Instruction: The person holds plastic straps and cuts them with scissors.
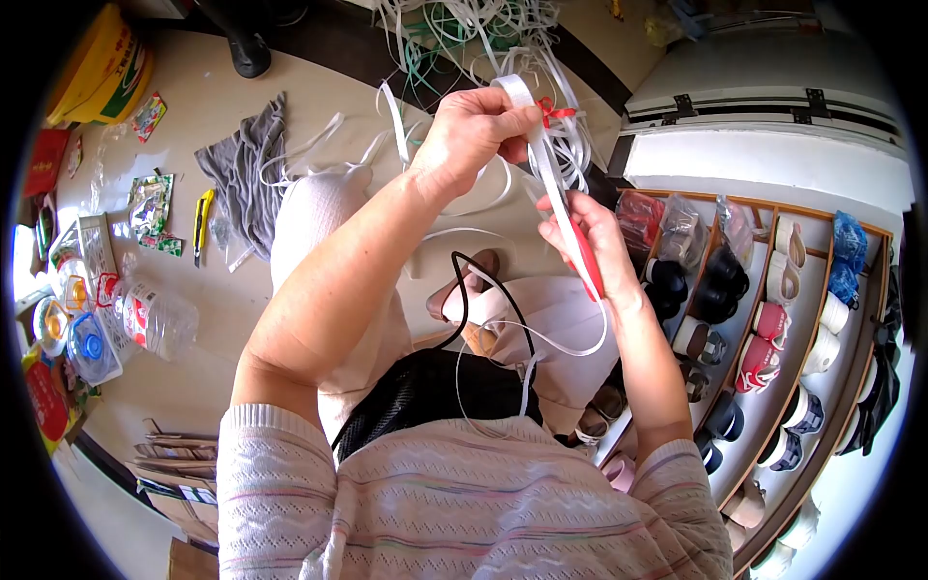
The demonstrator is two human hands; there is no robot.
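My left hand (476,133) is closed, its thumb and fingers pinching a white plastic strap (514,92) that loops over its top. From there the strap runs down to my right hand (601,237). That hand is closed around a slim red object (585,261), its kind unclear, lying along the palm with the strap beside it. A small red tie (553,113) shows just right of my left fingertips. The strap's loose tail curves down over my lap, across a black mesh bag (425,396) with a black cord.
A tangled heap of white and green straps (464,34) lies ahead on the floor. To the right stands a wooden shoe rack (764,406) with several shoes. On the left are a grey cloth (249,159), a yellow box cutter (203,220), plastic bottles (155,314) and a yellow bucket (101,72).
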